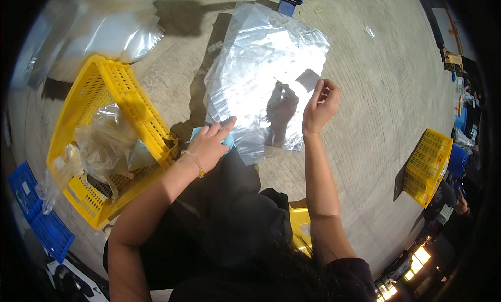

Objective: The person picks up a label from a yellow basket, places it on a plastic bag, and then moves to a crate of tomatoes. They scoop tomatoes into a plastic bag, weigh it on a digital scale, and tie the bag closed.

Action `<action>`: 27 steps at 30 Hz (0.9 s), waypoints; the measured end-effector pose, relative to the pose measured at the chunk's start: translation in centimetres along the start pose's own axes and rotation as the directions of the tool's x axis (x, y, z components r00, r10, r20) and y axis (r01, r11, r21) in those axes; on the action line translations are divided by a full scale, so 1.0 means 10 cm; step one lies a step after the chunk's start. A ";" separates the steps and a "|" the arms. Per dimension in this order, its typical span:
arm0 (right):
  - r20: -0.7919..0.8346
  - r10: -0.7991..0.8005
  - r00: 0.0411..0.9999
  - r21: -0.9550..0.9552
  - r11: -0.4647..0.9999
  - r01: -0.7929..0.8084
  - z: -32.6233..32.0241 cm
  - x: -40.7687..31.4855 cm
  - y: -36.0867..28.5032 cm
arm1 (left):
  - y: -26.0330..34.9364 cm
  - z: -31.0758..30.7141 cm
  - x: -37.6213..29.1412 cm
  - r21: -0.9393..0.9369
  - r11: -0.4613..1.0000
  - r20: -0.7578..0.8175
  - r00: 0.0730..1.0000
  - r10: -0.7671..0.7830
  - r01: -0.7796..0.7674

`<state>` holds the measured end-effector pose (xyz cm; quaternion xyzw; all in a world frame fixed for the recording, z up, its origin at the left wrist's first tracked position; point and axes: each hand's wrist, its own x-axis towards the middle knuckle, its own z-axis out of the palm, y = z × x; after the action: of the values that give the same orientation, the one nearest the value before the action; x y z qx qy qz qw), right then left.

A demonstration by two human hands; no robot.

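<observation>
A stack of clear plastic bags (250,67) lies before me, partly washed out by glare. My left hand (210,145) rests at its near left edge, on or over a light blue object (228,142) that is mostly hidden under the fingers. At the right side of the stack, my right hand (323,104) pinches a small grey square piece (309,80), like a label or sheet, between thumb and fingers. The shadow of a hand falls on the plastic, beside a small patch with writing.
A yellow perforated plastic crate (145,106) holding clear bags stands tilted at my left, with large clear plastic bags (105,32) behind it. Blue crates (43,219) lie at far left. Another yellow crate (428,167) stands far right, near a person's hand (462,204).
</observation>
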<state>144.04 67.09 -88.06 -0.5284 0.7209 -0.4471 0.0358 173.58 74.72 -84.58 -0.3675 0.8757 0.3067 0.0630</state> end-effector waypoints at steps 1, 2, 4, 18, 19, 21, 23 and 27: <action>-0.010 -0.153 0.988 -0.076 0.985 0.152 0.02 0.01 -0.03 | -0.01 -0.03 0.01 0.014 1.000 0.020 1.000 -0.004 0.003; -0.015 -0.231 0.973 -0.060 0.971 0.230 0.05 0.03 -0.06 | -0.01 -0.06 0.02 0.025 1.000 0.045 0.999 -0.001 0.000; -0.010 -0.392 0.920 -0.182 0.905 0.384 0.10 0.03 -0.09 | -0.01 -0.12 0.05 0.050 0.999 0.077 0.997 0.000 -0.004; 0.211 0.374 0.903 0.374 0.823 -0.428 -0.21 -0.02 0.01 | 0.06 -0.29 0.56 -0.113 0.981 0.444 0.891 -0.093 0.158; 0.183 0.382 0.906 0.331 0.843 -0.423 -0.23 -0.05 0.01 | 0.09 -0.28 0.57 -0.134 0.973 0.467 0.878 -0.105 0.188; 0.181 0.359 0.916 0.355 0.844 -0.401 -0.24 -0.16 -0.02 | 0.13 -0.26 0.57 -0.144 0.974 0.432 0.897 -0.095 0.173; 0.174 0.334 0.927 0.334 0.865 -0.374 -0.22 -0.26 -0.09 | 0.15 -0.24 0.56 -0.164 0.975 0.390 0.918 -0.074 0.149; 0.198 0.205 0.959 0.254 0.934 -0.252 -0.03 -0.28 -0.22 | 0.15 -0.19 0.50 -0.169 0.980 0.344 0.938 -0.037 0.100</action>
<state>146.72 69.40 -87.58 -0.4664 0.7024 -0.4899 0.2217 169.15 71.36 -84.03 -0.3437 0.8062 0.4428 0.1893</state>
